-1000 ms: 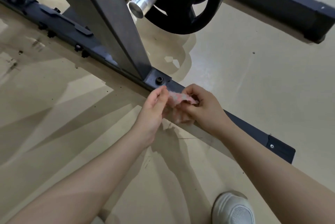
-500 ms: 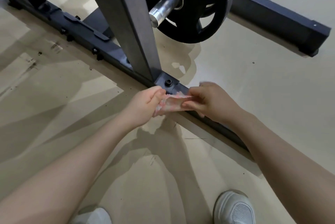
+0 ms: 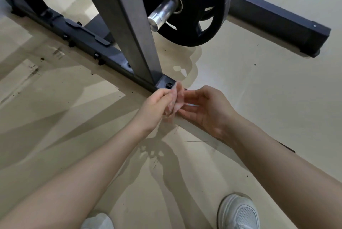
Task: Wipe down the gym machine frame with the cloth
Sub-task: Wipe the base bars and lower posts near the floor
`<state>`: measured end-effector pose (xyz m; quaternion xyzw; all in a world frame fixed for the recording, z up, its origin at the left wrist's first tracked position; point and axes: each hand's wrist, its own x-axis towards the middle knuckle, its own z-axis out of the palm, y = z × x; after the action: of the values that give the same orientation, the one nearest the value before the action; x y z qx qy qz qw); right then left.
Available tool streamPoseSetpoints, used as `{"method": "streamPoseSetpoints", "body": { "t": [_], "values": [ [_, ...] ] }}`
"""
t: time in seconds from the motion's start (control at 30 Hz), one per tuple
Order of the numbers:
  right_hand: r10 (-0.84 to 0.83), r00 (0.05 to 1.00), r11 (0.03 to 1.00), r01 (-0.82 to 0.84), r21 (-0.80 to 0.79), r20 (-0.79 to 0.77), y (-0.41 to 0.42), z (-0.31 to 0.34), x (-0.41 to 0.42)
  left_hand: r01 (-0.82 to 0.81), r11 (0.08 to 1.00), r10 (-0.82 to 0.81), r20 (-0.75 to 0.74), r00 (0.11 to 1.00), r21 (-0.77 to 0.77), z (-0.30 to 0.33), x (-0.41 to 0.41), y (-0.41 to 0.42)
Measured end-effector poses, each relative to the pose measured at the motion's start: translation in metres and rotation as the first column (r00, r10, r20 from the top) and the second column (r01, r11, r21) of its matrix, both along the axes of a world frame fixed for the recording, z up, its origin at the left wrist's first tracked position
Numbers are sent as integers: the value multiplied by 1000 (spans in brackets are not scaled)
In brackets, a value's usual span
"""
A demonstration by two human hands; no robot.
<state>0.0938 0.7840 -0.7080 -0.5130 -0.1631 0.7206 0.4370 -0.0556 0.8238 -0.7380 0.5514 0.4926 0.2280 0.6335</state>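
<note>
A small pale pink cloth (image 3: 175, 102) hangs bunched between my two hands, just above the dark base rail (image 3: 87, 43) of the gym machine frame. My left hand (image 3: 157, 106) pinches the cloth with curled fingers. My right hand (image 3: 207, 110) is turned palm-up beside it, with its fingertips pinching the cloth's right side. A grey upright post (image 3: 129, 25) rises from the rail right behind my hands, next to a bolt (image 3: 168, 84). My right forearm hides the rail's near end.
A black weight plate (image 3: 199, 6) on a steel sleeve (image 3: 162, 14) hangs behind the post. A second dark frame leg (image 3: 277, 23) lies at the upper right. My white shoes (image 3: 238, 212) stand on the beige floor (image 3: 259, 99) below.
The cloth went from stretched flat between both hands to bunched and upright. My right hand rolled palm-up and loosened. The camera moved lower and closer to the frame.
</note>
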Motion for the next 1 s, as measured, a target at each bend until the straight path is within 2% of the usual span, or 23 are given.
{"method": "streamPoseSetpoints", "body": {
  "t": [0.07, 0.1, 0.17, 0.2, 0.27, 0.33, 0.43, 0.5, 0.6, 0.67, 0.73, 0.77, 0.83, 0.87, 0.93, 0.97, 1.0],
  "values": [
    [99, 990, 994, -94, 54, -103, -5, 4, -1, -13, 1000, 14, 16, 1000, -23, -6, 0, 0],
    [172, 982, 982, -166, 86, -71, -7, 3, 0, -11, 998, 15, 54, 998, -67, -7, 0, -1],
    [241, 964, 957, -255, 136, 110, -5, 0, 3, 3, 985, 24, 157, 987, -170, -9, 3, -4],
    [214, 963, 959, -239, 152, 161, -4, -1, 8, 13, 977, 30, 203, 979, -211, -10, 4, -4],
    [142, 983, 971, -161, 177, 114, -4, -9, 15, 37, 966, 30, 252, 967, -256, -11, 8, -5],
    [30, 995, 984, -46, 171, 93, -7, -19, 18, 49, 961, 18, 238, 971, -274, -10, 14, -6],
    [-132, 967, 980, 93, 177, 219, -8, -38, 19, 32, 953, 29, 196, 980, -301, -7, 22, -5],
    [-42, 964, 973, -21, 231, 264, -7, -48, 27, 25, 937, 74, 268, 961, -349, -7, 21, -2],
    [320, 926, 884, -368, 287, 201, -9, -57, 33, 108, 900, 92, 428, 899, -421, -5, 13, 5],
    [364, 877, 860, -446, 248, 313, -10, -59, 37, 124, 901, 86, 450, 889, -417, -5, 9, 11],
    [317, 821, 870, -451, 200, 474, -6, -54, 48, 38, 928, 122, 399, 909, -370, -9, 6, 18],
    [305, 808, 877, -444, 182, 504, -3, -52, 56, -18, 949, 131, 341, 931, -314, -13, 5, 20],
    [270, 797, 887, -424, 182, 541, 3, -44, 71, -82, 989, 101, 152, 983, -125, -22, 8, 20],
    [201, 750, 895, -402, 192, 630, 8, -40, 74, -85, 996, 86, 51, 995, -25, -28, 10, 19],
    [-82, 559, 942, -226, 247, 825, 19, -37, 77, -50, 991, 65, -120, 991, 123, -37, 16, 19],
    [-223, 441, 952, -92, 291, 869, 24, -36, 73, 11, 978, 36, -222, 974, 209, -41, 17, 21],
    [-286, 326, 952, -9, 305, 901, 28, -37, 68, 116, 945, -3, -347, 938, 306, -46, 18, 25]
  ]
}}
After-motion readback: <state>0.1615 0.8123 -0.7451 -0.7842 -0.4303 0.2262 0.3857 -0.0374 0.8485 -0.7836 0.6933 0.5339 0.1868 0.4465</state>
